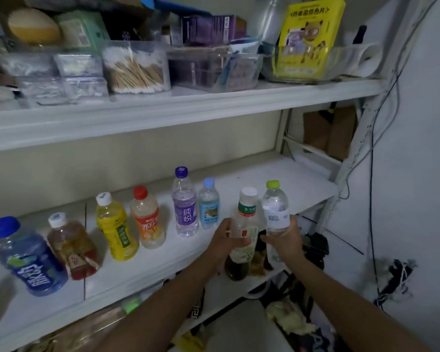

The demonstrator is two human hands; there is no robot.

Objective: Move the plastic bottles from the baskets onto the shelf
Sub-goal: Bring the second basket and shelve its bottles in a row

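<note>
The shelf (297, 184) is white. From lower left toward centre: a blue bottle (28, 260), blue cap; an amber bottle (73, 250), white cap, red label; a yellow bottle (116, 229), white cap; an orange-labelled bottle (148, 219), red cap; a purple-labelled bottle (186, 209), purple cap; a small bottle (208, 205), pale blue cap and label. Right of centre, the green-banded bottle (247, 212) has a white cap and dark brown liquid; the clear bottle (274, 201) has a lime-green cap and white label. Upper right, a yellow box (313, 34) bears a cartoon animal.
</note>
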